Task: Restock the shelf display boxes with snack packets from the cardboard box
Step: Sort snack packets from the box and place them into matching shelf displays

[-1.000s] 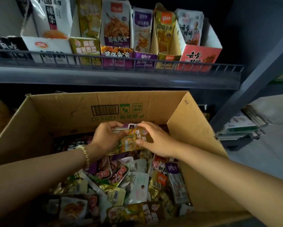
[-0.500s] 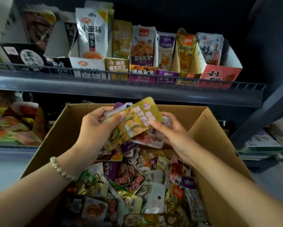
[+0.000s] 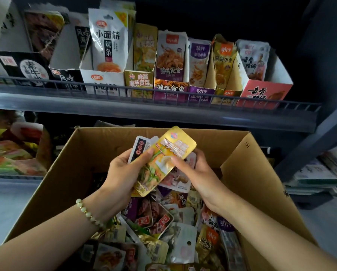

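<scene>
Packets have been lifted clear of the pile. 1 second back both hands were still down among the loose snacks in the cardboard box [image 3: 81, 153]; now a small fan of them is held up above the pile, in front of the box's far wall. So the picking looks done for this handful, and sorting seems to be what's going on, judging by how the fan is spread.

Left hand [image 3: 124, 173] is curled round the bunch from the left, with the thumb laid across the face of the yellow packet [image 3: 163, 159] on top. A white-and-black packet [image 3: 140, 147] pokes out behind it, just above the thumb. Right hand [image 3: 199, 173] is pinching the yellow packet's right edge, thumb on the front, fingers tucked behind. A pale pinkish packet [image 3: 178, 179] hangs just under that thumb; whether it's gripped too can't be told.

Up beyond both hands, on the shelf [image 3: 144, 112], a yellow display box [image 3: 139, 83] with similar-looking print is stood among the others, slightly left of the hands. That's probably where the yellow one is meant to go. Nothing from this handful has been placed yet.
</scene>
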A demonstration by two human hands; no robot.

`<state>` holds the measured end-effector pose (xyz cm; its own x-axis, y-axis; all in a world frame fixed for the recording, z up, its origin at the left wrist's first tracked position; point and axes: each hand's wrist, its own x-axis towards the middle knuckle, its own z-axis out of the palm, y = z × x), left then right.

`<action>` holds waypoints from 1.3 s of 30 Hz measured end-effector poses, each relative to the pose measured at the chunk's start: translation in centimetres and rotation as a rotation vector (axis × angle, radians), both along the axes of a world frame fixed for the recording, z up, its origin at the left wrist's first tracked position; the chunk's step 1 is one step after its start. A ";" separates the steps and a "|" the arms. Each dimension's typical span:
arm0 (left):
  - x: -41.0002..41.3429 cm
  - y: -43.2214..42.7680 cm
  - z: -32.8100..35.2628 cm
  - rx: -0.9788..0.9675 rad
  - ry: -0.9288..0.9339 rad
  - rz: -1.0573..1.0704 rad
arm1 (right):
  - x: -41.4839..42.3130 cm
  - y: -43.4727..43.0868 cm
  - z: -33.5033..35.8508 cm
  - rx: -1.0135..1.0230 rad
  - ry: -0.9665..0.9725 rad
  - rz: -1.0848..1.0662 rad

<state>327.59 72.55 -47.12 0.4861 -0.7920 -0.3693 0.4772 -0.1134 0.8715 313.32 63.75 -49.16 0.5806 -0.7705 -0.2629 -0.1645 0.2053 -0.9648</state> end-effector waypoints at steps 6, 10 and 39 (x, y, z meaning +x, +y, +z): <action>0.2 -0.3 1.0 -0.071 0.078 0.076 | 0.2 0.5 -0.3 0.479 -0.138 0.123; 0.5 0.0 0.6 -0.043 -0.016 0.013 | 0.3 0.9 0.0 0.341 -0.229 0.120; 1.7 0.0 1.5 -0.029 0.008 -0.365 | -1.8 -2.3 2.7 -0.202 -0.168 -0.228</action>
<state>329.24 72.58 -45.63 0.1666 -0.9230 -0.3469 0.4166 -0.2530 0.8732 311.55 61.42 -46.47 0.4093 -0.9124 -0.0070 0.0278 0.0202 -0.9994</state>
